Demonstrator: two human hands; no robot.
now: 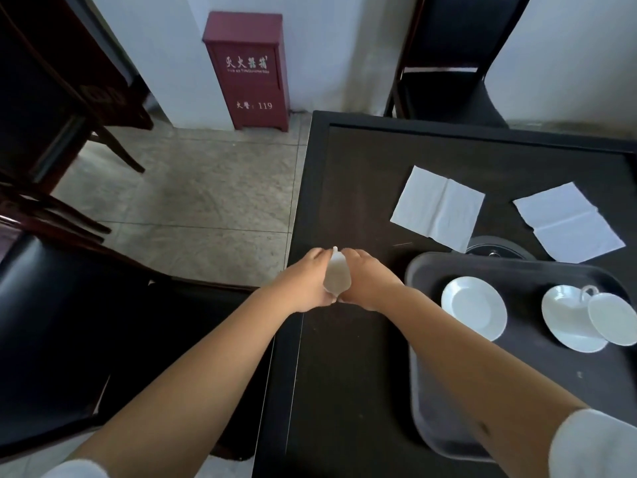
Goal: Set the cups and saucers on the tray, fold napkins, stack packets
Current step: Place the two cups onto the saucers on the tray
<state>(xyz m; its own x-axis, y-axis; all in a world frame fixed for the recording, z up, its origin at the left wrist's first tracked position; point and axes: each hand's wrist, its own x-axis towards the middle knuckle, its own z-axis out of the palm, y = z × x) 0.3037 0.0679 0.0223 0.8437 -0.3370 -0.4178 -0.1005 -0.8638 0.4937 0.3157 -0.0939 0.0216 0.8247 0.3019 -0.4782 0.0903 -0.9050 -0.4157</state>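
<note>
Step in hand, as judged: the second cup [337, 276], held at frame centre between left hand [306, 281] and right hand [365, 279], each grip curled against its sides, above the tabletop [344, 374] near its left edge. Next move likely: carry right to the bare saucer [474, 307] on the tray [448, 426]; the other saucer [568, 317] bears a tipped cup [612, 319]. Two napkins [437, 207] [568, 220] lie unfolded, upper right. Clear path rightward; tray rim to cross. Packets not seen.

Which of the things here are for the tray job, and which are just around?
For the job: tray, two saucers, cup, two napkins, white packets in both hands.
Just around: fire extinguisher box, chairs.
</note>
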